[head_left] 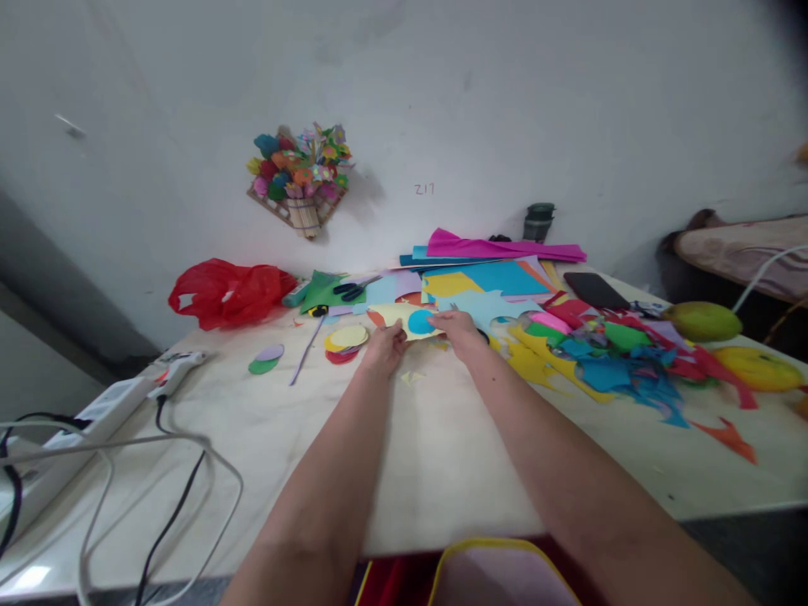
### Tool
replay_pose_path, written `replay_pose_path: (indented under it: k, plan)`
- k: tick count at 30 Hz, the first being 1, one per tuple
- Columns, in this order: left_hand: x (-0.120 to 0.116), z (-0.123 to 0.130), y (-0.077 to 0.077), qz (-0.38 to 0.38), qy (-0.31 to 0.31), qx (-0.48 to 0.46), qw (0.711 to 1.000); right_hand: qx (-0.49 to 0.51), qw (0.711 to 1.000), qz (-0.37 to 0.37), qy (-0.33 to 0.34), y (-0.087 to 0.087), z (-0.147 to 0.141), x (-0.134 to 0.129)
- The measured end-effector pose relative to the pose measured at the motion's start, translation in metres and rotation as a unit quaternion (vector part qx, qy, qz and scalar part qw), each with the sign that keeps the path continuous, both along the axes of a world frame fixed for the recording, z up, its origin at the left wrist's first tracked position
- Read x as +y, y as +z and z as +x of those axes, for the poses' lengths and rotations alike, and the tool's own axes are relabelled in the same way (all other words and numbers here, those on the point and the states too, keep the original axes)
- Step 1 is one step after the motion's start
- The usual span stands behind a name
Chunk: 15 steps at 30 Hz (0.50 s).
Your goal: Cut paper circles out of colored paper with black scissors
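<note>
Two bare hands are working over the middle of the table (445, 471), arms reaching in from its near edge: the left hand (386, 347) is pinching the left part of a cream paper piece (395, 313) between thumb and fingers, while the right hand (457, 329) is pinching its right part, fingertips at the rim of a blue disc (418, 321) that is lying against the cream. Toward the near left corner, a white power strip (94, 421) is running along the left edge. An orange scrap (729, 437) is lying toward the right edge. Farther in, a stack of paper discs (347, 338) is resting left of the hands, and blue scraps (606, 372) are heaping to their right. Beyond, scissors (353, 291) are lying partly on green paper (321, 290), a red plastic bag (233, 290) is slumping by the far left corner, and a magenta sheet (498, 247) is stretching along the far edge.
</note>
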State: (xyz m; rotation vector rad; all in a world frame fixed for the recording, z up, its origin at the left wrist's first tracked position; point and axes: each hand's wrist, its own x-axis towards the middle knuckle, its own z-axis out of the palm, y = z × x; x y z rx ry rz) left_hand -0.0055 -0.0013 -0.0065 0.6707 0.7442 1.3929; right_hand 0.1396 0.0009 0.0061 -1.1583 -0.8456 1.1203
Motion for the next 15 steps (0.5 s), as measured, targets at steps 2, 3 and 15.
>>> replay_pose_path:
  k: [2,3,15]
  plan:
    - [0.001,-0.001,-0.001,-0.005,0.006,-0.005,1.0,0.021,1.0,-0.012,-0.006,0.001,0.001,0.0]
    - [0.001,-0.002,-0.001,0.0,0.007,-0.014,1.0,0.039,0.999,-0.018,-0.012,0.002,0.002,0.001]
    - [-0.001,-0.01,0.0,-0.007,-0.022,0.013,1.0,0.155,0.987,-0.005,-0.043,0.005,0.024,0.006]
